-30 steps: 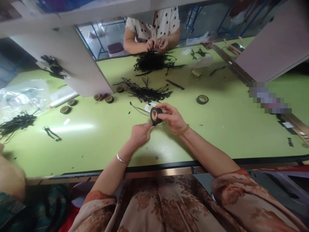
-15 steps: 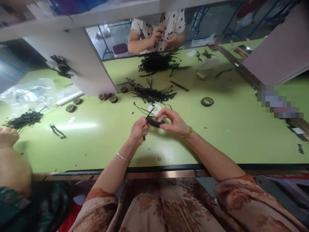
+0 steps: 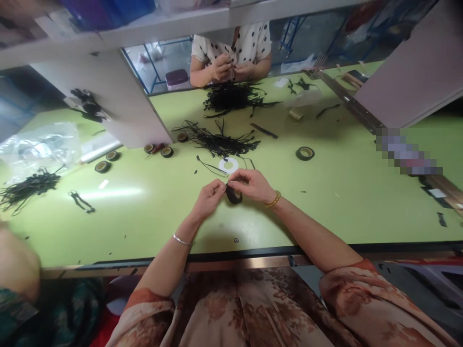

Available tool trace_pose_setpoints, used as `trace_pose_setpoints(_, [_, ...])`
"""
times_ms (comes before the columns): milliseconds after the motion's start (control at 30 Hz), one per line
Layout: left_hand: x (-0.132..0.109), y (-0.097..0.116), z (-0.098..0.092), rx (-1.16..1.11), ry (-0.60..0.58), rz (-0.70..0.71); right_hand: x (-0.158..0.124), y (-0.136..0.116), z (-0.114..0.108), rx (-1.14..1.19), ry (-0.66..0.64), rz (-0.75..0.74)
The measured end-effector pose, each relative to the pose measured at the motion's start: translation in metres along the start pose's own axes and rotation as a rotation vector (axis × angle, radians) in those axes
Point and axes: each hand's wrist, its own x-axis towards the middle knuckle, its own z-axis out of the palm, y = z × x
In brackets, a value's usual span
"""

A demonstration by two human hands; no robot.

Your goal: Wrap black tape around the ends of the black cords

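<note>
My left hand (image 3: 211,197) is closed, its thumb and fingertips pinched on a short black cable that is mostly hidden by the fingers. My right hand (image 3: 256,185) meets it fingertip to fingertip and pinches black tape at the same spot. The roll of black tape (image 3: 235,196) hangs tilted just beneath the right fingers, above the table. Right behind the hands lie a white ring (image 3: 228,166) and a looped black cable (image 3: 211,167). Farther back is a loose pile of black cables (image 3: 220,140).
Another roll of black tape (image 3: 305,153) lies to the right, and several more are at left beside the white upright panel (image 3: 104,101). Small black nippers (image 3: 81,201) lie at left. A co-worker's hands (image 3: 231,67) work across the green table, behind a second cable pile (image 3: 233,96).
The tape roll has swung from nearly flat to hanging below my right hand. My right fingers have closed in against my left fingertips. The left neighbour's hand has drawn back.
</note>
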Motion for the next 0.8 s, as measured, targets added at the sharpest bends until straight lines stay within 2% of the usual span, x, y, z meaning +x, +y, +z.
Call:
trace_pose_setpoints(267, [-0.003,0.006,0.001,0.328,0.07,0.021,0.002,-0.002,-0.012,-0.229,-0.049,-0.049])
trace_pose_setpoints(400, [-0.005,0.007,0.0,0.478,0.053,0.054,0.003,-0.003,-0.016,-0.16,-0.082,-0.014])
trace_pose_setpoints(500, [-0.005,0.006,-0.002,0.686,0.023,0.158,0.002,-0.004,-0.014,-0.139,-0.068,0.008])
trace_pose_setpoints(600, [-0.005,0.005,0.0,0.877,0.056,0.239,0.002,-0.004,-0.011,-0.135,-0.04,0.029])
trace_pose_setpoints(700, [-0.006,0.005,0.002,0.98,0.067,0.239,0.002,-0.003,-0.009,-0.047,-0.037,0.081])
trace_pose_setpoints(800, [-0.007,0.006,0.003,1.004,0.022,0.241,0.002,-0.003,-0.009,0.072,-0.058,0.136])
